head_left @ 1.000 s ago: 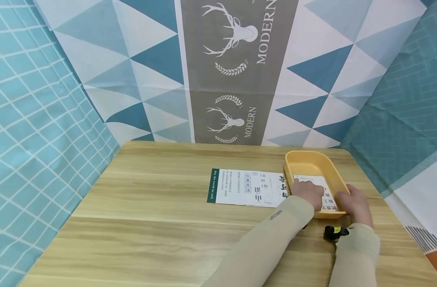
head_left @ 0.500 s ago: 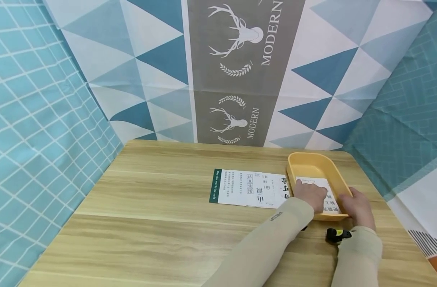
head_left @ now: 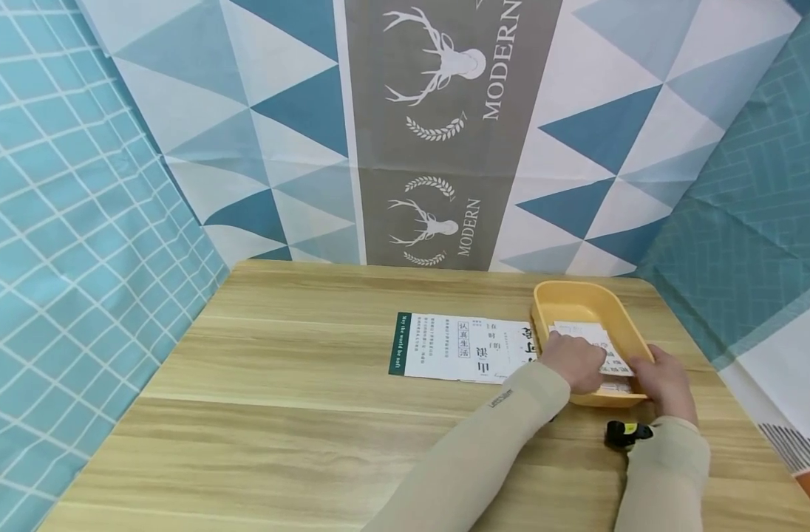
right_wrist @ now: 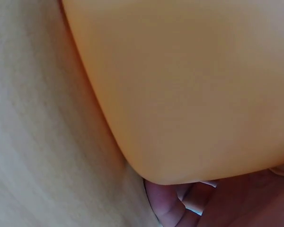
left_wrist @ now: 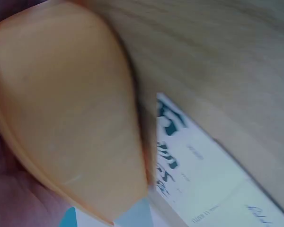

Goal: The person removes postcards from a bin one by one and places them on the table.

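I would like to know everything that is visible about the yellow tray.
The yellow tray is open-topped and oblong, with rounded corners and smooth walls that look like plastic. It stands upright on the wood-grain table, toward the right, long sides running away from the person. White printed cards are inside. The right hand grips its near right corner; the left hand is over its left side, but contact with the rim is unclear.

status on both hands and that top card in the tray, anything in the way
Left hand holding white card in yellow tray. Right hand gripping tray's near right corner. No obstruction visible; left hand hides part of card.
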Demonstrator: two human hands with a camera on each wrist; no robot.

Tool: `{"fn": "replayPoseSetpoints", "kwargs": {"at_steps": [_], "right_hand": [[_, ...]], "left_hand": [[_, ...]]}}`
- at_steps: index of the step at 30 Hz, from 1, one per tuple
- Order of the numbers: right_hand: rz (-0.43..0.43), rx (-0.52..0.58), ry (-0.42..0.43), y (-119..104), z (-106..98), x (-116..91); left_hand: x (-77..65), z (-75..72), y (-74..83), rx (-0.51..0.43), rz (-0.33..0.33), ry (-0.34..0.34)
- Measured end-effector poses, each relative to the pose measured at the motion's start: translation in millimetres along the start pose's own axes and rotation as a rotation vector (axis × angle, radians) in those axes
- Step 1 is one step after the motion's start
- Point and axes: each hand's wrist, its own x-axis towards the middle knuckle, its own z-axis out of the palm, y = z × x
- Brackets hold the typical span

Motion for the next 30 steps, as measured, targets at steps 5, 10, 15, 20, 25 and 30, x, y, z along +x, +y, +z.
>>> {"fn": "replayPoseSetpoints", "kwargs": {"at_steps": [5, 10, 15, 20, 25, 30], "right_hand": [[0.029, 0.018, 0.006, 0, 0, 1], [0.066, 0.030, -0.010, 0, 0, 1], [0.076, 0.050, -0.014, -2, 0, 0], [0.063, 0.041, -0.015, -5, 0, 0], [0.052, 0.030, -0.022, -6, 0, 0], [0.045, 0.017, -0.037, -6, -1, -2]], "left_hand": [[-1.1, 7.2, -2.7, 0.027, 0.032, 0.103], [-2.9, 12.9, -2.3, 0.049, 0.043, 0.225], [-4.9, 16.4, -0.9, 0.099, 0.022, 0.303], [-6.0, 16.4, -0.2, 0.143, -0.012, 0.331], [-6.8, 14.1, 0.2, 0.146, -0.037, 0.335], [-7.4, 13.7, -2.7, 0.071, -0.038, 0.304]]}}
